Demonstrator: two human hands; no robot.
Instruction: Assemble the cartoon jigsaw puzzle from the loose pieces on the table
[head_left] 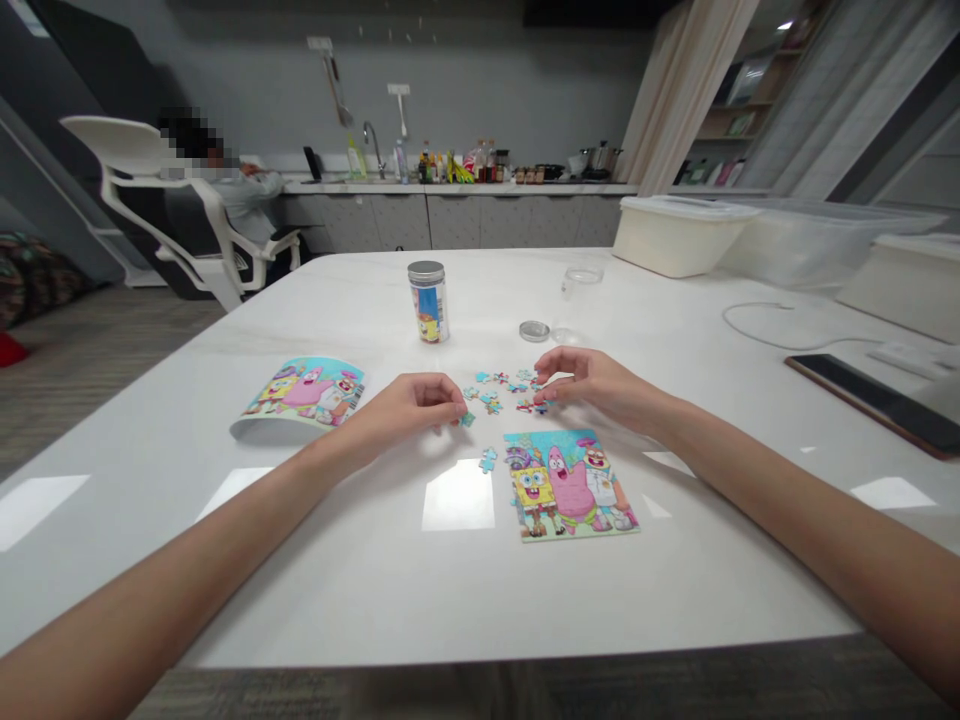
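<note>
My left hand (429, 402) pinches a small teal jigsaw puzzle piece (467, 419) between thumb and fingers, just above the white table. Over the right side of a loose cluster of puzzle pieces (491, 403) is my right hand (568, 375), its fingers curled down among them; whether it grips one is hidden. Nearer to me lies a partly assembled cartoon puzzle (571, 485) with a yellow, a pink and a white-suited figure. One separate piece (488, 460) rests by its upper left edge. A curled reference picture (304, 392) of the same scene lies left of my left hand.
Behind the pieces stand a lidded jar with a cartoon label (427, 303), a clear open jar (581, 305) and a metal lid (534, 330). At right are a phone (877, 400), a white cable (739, 330) and storage boxes (679, 235). A person sits at the far left.
</note>
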